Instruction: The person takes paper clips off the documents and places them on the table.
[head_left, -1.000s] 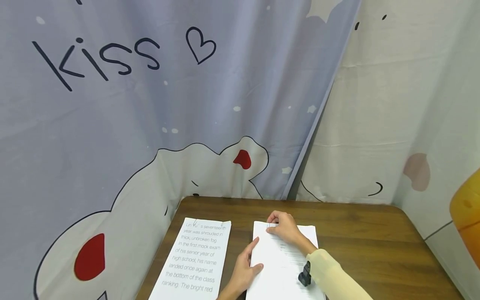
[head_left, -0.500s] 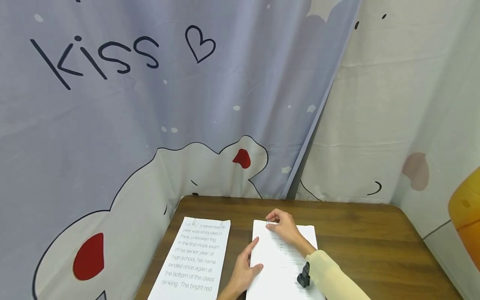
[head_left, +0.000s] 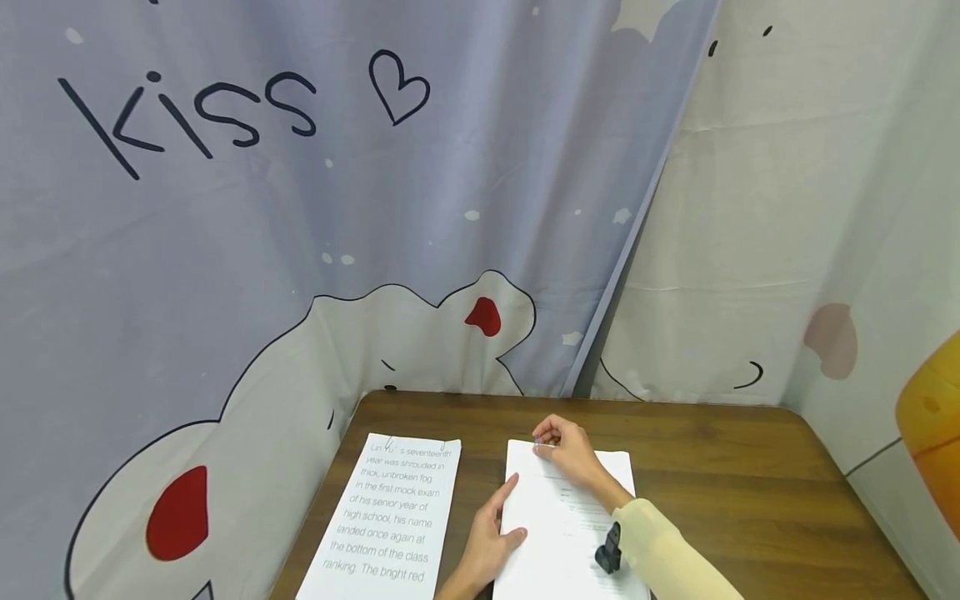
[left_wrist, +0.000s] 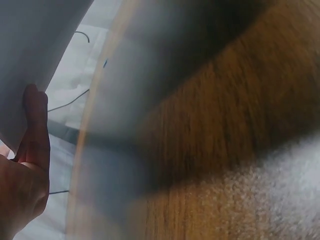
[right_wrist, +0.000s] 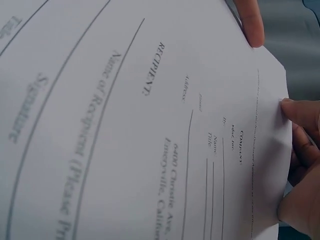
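My left hand (head_left: 486,546) grips the left edge of a stack of white printed paper (head_left: 558,542), thumb over the top sheet. In the left wrist view its fingers (left_wrist: 36,117) lie against the sheet's underside. At the stack's far edge my right hand (head_left: 573,457) pinches a small, thin, shiny piece that looks like a paper clip (head_left: 538,442). It is too small to tell whether it touches the paper. The right wrist view shows the right thumb (right_wrist: 300,111) at the page's top edge; the fingers partly hide what they hold.
A second stack of large-print sheets (head_left: 382,525) lies to the left, with what look like paper clips (head_left: 388,444) at its top edge. The wooden table (head_left: 757,492) extends right. A patterned curtain (head_left: 480,208) hangs behind it.
The small clip-like piece between the right fingers has turned from upright to nearly level, and the right hand has risen slightly. The left hand has stayed at the stack's edge.
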